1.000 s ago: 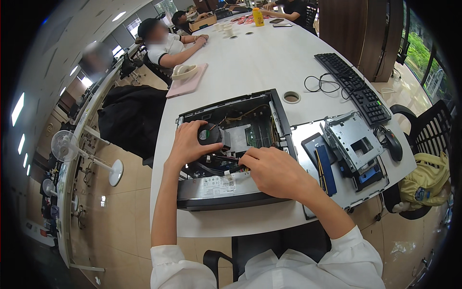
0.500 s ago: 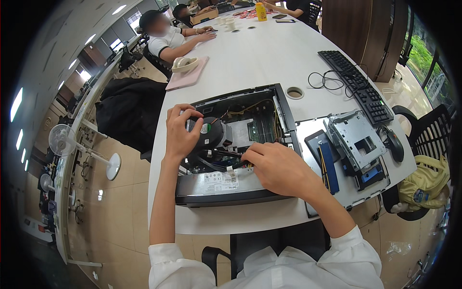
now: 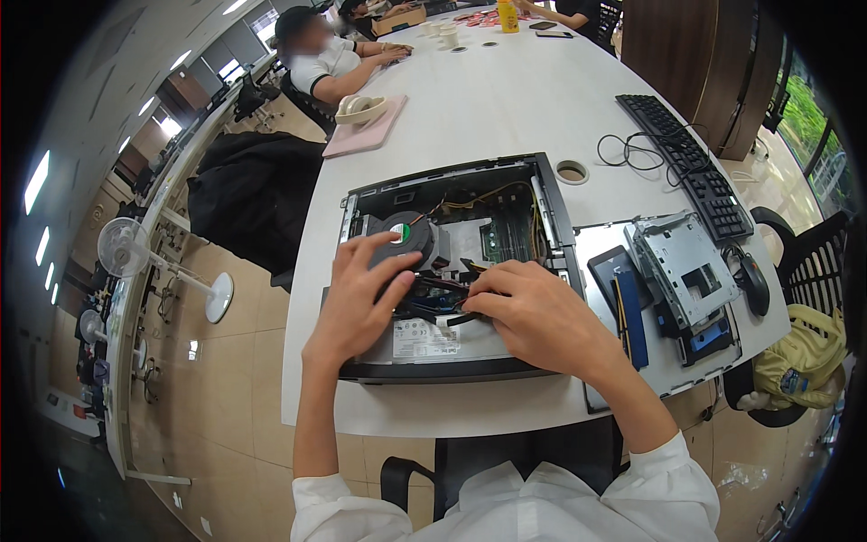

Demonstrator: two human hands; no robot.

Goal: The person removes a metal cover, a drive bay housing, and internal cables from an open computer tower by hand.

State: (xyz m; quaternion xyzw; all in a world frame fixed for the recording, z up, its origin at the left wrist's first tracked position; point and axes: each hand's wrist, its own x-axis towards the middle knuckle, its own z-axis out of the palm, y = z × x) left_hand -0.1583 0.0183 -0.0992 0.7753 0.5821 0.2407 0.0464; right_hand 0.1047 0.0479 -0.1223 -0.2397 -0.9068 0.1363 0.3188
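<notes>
An opened desktop computer case (image 3: 562, 217) lies flat on the white table in front of me. My left hand (image 3: 361, 294) reaches over its near left part, fingers apart, the tips beside the round black blower fan (image 3: 417, 237) and above the dark cables. My right hand (image 3: 542, 316) is closed at the case's near middle. Its thumb and fingertips pinch the black cable bundle (image 3: 438, 310); the exact grip is partly hidden by the fingers. The silver power supply (image 3: 424, 340) with a white label runs along the near side.
Right of the case, a metal drive bracket (image 3: 691, 271), a blue-and-yellow screwdriver set (image 3: 632, 316) and a dark tablet-like panel (image 3: 607, 271) lie on a side panel. A keyboard (image 3: 682, 163), mouse (image 3: 751, 285) and tape roll (image 3: 572, 172) sit beyond. Headphones (image 3: 361, 110) rest on a pink folder (image 3: 366, 131).
My left hand has moved down and right, from the fan's left side to the cables. My right hand stays at the cables. The whole view has shifted slightly.
</notes>
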